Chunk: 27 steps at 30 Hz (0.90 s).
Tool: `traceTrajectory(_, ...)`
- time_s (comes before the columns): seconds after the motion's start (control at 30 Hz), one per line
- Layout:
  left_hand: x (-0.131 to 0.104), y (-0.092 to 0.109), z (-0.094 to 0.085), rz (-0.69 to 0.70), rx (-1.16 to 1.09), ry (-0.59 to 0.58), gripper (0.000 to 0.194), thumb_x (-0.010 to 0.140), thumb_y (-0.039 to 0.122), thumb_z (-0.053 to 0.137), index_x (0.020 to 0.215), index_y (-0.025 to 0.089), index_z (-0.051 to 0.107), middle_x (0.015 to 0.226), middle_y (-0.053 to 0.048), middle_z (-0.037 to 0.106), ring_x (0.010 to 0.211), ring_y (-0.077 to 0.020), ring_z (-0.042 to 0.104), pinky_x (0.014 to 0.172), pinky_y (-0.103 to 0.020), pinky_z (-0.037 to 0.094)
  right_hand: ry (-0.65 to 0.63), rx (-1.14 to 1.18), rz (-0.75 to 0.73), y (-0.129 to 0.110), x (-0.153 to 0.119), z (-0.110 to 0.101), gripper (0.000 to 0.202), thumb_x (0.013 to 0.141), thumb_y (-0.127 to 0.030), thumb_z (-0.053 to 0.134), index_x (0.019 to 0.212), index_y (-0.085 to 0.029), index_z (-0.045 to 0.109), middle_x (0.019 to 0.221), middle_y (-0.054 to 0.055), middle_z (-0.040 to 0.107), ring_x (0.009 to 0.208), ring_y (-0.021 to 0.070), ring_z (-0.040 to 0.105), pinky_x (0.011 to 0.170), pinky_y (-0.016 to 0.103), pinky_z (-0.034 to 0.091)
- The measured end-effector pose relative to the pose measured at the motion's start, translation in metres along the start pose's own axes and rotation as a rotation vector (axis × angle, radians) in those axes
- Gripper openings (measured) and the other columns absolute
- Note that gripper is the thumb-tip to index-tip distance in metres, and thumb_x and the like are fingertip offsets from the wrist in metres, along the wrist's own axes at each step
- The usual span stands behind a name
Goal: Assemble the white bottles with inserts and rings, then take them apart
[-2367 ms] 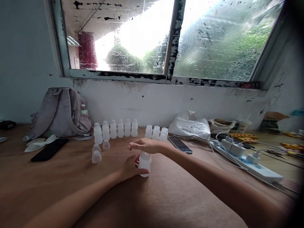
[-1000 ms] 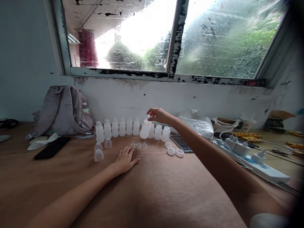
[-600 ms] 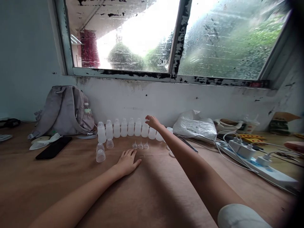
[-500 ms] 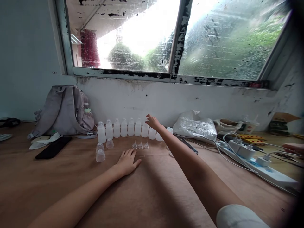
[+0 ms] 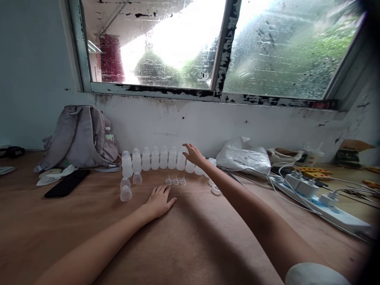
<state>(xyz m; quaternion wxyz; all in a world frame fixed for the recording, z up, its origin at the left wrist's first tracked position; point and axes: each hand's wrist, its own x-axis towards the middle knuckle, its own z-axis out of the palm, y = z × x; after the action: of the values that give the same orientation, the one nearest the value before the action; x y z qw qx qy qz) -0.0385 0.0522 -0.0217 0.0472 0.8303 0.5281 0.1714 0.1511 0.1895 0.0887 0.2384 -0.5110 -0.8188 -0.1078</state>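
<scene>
Rests the left hand palm down on the bench, fingers spread and thumb out to the side. Holds the right hand at the top of a capped bottle, fingers loosely bent and parted; cannot tell about contact with the cap. Wears a white sleeve on the right arm.

Has three clear teats lined up just beyond the left fingertips, points upward, and white rings lying beside the right arm, partly hidden by it. Has the capped bottle upright at the right end of a row along the back of the bench, with six frosted bottles to its left, all upright under clear domed caps. To its right, shows three more bottles, upright, partly covered by the right wrist and arm.

Before the row's left end, has a loose clear cap and, nearer, two clear caps overlapping in view.

Farther left, shows a dark phone, a crumpled white cloth beside it and a grey backpack with a small bottle in its side pocket. Farther right, shows a silvery plastic package and a white power strip bearing chargers. Faces a stained white wall below a window.
</scene>
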Motion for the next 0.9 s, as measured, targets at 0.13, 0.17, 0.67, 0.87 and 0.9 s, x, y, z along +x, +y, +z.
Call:
traceTrajectory(0.13,0.000,0.000,0.000,-0.001,0.007,0.002,0.065,0.080,0.056,0.023,0.124,0.011,0.039,0.131,-0.014,0.037,0.121,-0.0270,0.029,0.100,-0.041,0.019,0.023,0.027,-0.235,-0.007,-0.051,-0.008,0.028,0.085,-0.021,0.038,0.112,-0.014,0.044,0.105,0.011,0.051,0.096,0.0199,0.047,0.081,0.032,0.036)
traceTrajectory(0.17,-0.001,0.001,-0.001,0.000,0.010,0.005,0.064,0.081,0.056,0.023,0.124,0.011,0.038,0.131,-0.014,0.037,0.121,-0.0268,0.029,0.100,-0.041,0.019,-0.010,0.030,-0.307,-0.009,-0.069,-0.008,0.026,0.086,-0.022,0.038,0.109,-0.014,0.047,0.103,0.011,0.052,0.093,0.0197,0.048,0.079,0.032,0.037)
traceTrajectory(0.67,0.004,-0.004,-0.006,-0.018,0.033,0.087,0.059,0.078,0.059,0.029,0.125,0.024,0.036,0.137,-0.009,0.026,0.124,-0.0271,0.023,0.100,-0.044,0.017,-0.068,-0.103,-0.015,0.023,-0.157,-0.014,0.017,0.080,-0.023,0.043,0.084,-0.015,0.058,0.084,0.010,0.057,0.082,0.0220,0.053,0.073,0.032,0.039)
traceTrajectory(0.87,0.017,-0.015,-0.003,-0.020,0.001,-0.031,0.063,0.078,0.063,0.023,0.131,0.030,0.023,0.142,-0.005,0.013,0.129,-0.0270,0.010,0.100,-0.048,0.013,-0.257,-0.217,0.259,0.033,-0.164,-0.010,0.024,0.076,-0.029,0.047,0.094,-0.014,0.053,0.098,0.015,0.052,0.086,0.0252,0.054,0.065,0.031,0.039)
traceTrajectory(0.9,0.018,-0.016,-0.003,-0.012,-0.005,-0.052,0.064,0.077,0.063,0.021,0.132,0.030,0.021,0.142,-0.004,0.013,0.129,-0.0264,0.009,0.100,-0.048,0.012,-0.266,-0.215,0.274,0.033,-0.165,-0.009,0.026,0.076,-0.030,0.047,0.096,-0.014,0.052,0.099,0.016,0.051,0.087,0.0258,0.054,0.064,0.030,0.039)
